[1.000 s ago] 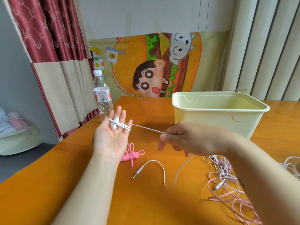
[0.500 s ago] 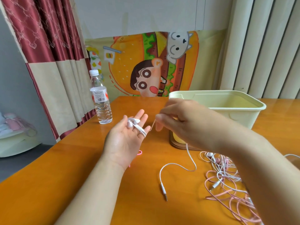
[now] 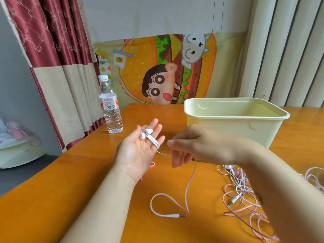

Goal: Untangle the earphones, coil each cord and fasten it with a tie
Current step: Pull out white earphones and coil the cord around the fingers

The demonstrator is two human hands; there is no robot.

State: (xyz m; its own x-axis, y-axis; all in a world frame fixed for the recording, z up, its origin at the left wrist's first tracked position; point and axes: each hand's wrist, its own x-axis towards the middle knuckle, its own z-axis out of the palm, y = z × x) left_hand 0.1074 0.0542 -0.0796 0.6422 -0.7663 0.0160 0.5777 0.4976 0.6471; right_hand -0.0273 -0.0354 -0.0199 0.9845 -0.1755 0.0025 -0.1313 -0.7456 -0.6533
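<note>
**Fig. 1.** My left hand (image 3: 138, 153) lies palm up with fingers straight, 2 earbuds (image 3: 146, 133) resting on them and the white cord (image 3: 190, 181) looped round the fingers. My right hand (image 3: 192, 144) pinches that cord just beside the loops. The slack drops to the table (image 3: 52, 190) and ends at the plug (image 3: 175, 215). I judge the cord light, limp and slippery: grip close to the coil, never tug buds or plug. A pink-and-white tangle (image 3: 245, 199) lies before the tub (image 3: 236, 125)
</note>
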